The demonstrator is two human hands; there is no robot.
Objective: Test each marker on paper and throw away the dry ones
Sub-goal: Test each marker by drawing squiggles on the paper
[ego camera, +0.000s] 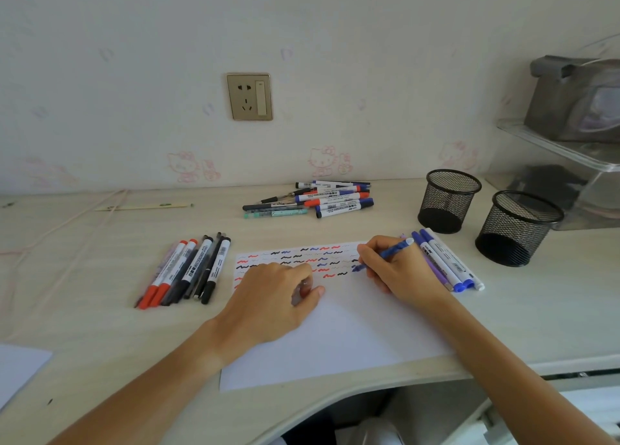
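Observation:
A white sheet of paper (339,337) lies on the desk, its upper part covered with red, black and blue squiggles. My right hand (396,270) grips a blue pen (391,251) with its tip on the paper at the right end of the squiggles. My left hand (275,297) rests on the paper's left part with curled fingers; whether it holds something small is unclear. A row of red and black markers (188,270) lies left of the paper. Blue and purple markers (446,263) lie to the right. A mixed pile of markers (318,198) sits at the back.
Two empty black mesh cups (448,201) (515,228) stand at the right. A clear shelf with a grey bag (577,99) is at far right. A wall socket (249,96) is behind. Another paper sheet (16,367) lies at the left edge. The desk's front edge curves inward.

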